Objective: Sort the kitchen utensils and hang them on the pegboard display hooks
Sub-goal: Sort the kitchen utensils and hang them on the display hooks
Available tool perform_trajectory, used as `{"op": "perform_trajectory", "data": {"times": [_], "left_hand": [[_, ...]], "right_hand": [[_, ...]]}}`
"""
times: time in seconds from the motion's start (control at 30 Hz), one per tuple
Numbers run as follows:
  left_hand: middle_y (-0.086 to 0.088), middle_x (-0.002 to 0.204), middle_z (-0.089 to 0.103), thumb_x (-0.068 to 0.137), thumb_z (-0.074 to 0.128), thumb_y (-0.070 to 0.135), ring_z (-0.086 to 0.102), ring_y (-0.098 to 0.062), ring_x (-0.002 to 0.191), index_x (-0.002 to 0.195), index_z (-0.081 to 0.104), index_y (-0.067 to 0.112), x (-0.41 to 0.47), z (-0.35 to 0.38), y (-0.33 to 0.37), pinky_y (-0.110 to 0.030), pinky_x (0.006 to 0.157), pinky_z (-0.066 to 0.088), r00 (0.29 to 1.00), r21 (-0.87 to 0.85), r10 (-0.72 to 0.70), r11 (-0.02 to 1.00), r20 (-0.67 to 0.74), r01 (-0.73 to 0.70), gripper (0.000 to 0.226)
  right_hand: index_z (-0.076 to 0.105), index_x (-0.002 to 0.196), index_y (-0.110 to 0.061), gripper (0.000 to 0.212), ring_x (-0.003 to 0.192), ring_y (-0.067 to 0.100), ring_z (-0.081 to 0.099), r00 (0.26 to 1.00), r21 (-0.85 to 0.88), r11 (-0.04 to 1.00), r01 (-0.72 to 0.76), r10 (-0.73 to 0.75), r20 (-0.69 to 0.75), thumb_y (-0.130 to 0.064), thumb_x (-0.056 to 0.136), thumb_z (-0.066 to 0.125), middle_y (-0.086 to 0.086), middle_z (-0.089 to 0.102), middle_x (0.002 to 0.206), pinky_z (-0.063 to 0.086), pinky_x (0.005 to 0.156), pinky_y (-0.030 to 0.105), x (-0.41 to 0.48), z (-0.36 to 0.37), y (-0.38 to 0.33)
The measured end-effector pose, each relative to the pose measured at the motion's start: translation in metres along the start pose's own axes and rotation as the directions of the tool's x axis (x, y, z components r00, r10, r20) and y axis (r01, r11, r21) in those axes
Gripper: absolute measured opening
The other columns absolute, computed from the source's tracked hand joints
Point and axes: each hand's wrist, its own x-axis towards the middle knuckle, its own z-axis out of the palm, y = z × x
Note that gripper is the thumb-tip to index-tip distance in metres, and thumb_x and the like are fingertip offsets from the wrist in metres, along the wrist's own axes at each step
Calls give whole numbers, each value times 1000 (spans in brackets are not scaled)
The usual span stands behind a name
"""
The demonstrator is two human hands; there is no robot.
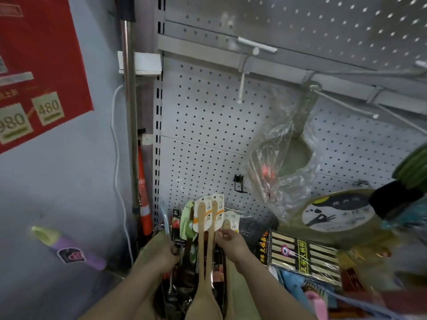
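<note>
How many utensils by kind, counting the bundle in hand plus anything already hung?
Wooden spoons: 3
Green-packed utensil: 1
Black-carded utensil: 1
Bagged ladle, hanging: 1
Total: 6
The metal pieces lower in the bundle are too hidden to count.

left hand [161, 250], right hand [231, 244]: fingers [223, 234] curled

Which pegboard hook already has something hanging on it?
The wire hook right of centre, holding a plastic-bagged ladle; the white hook and small black hook further left hang bare.
</note>
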Motion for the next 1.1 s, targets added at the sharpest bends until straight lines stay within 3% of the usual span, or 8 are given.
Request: {"op": "perform_trajectory", "data": {"times": [0.07,0.17,0.37,0.53,0.63,0.8,1.0,1.1], "left_hand": [[8,94,61,70,62,42,57,-6,83,87,59,29,-33,-9,20,-19,70,50,997,58,57,996,44,-60,21],[5,109,58,93,59,18,49,-6,88,114,56,23,-51,-5,34,-3,56,36,987,42,84,995,134,-90,22],[-11,135,56,94,59,18,60,-19,108,139,46,19,-80,-10,58,-31,91,51,973,2,223,975,58,-223,47],[-3,125,61,93,59,11,57,-15,106,131,55,17,-99,3,95,-20,83,47,923,-85,376,925,81,-369,39],[-4,119,64,92,61,12,59,-15,103,124,60,15,-119,23,128,-25,87,49,865,-86,486,874,127,-478,33],[-3,112,66,90,63,8,59,-12,96,119,62,12,-165,68,185,-16,77,42,753,-122,623,781,211,-613,30],[3,112,65,89,64,9,63,-13,97,120,62,14,-237,132,251,-24,87,48,559,-146,768,620,313,-771,32],[5,109,64,89,64,11,61,-12,97,120,61,15,-273,172,286,-22,85,46,461,-157,814,537,353,-829,32]], "right_hand": [[58,130,-32,40,101,13,61,998,-33,999,10,-12,-60,-39,91,59,-4,66,125,51,91,33,-10,-2,5],[59,131,-25,37,102,13,59,995,19,1000,-13,15,-102,-24,94,60,-2,64,126,50,89,29,-32,-8,3],[60,128,-16,33,86,16,59,981,84,993,85,-69,-181,-18,95,59,-1,66,104,48,75,28,-72,-31,7],[63,117,-18,24,90,15,61,945,70,983,169,-142,-294,-15,94,62,-1,66,99,50,73,23,-116,-65,15],[63,121,-15,29,85,19,62,916,89,980,175,-129,-379,-16,92,63,3,66,94,53,77,38,-146,-91,29],[62,122,-16,32,95,29,68,870,95,980,175,-108,-481,-22,91,65,13,71,103,56,85,48,-198,-139,56],[65,109,-18,20,90,19,65,774,135,975,177,-53,-631,-9,91,64,0,69,95,54,81,33,-267,-214,111],[63,118,-14,26,91,22,67,741,148,978,148,-11,-671,-13,92,65,4,69,100,56,82,39,-301,-256,147]]}}
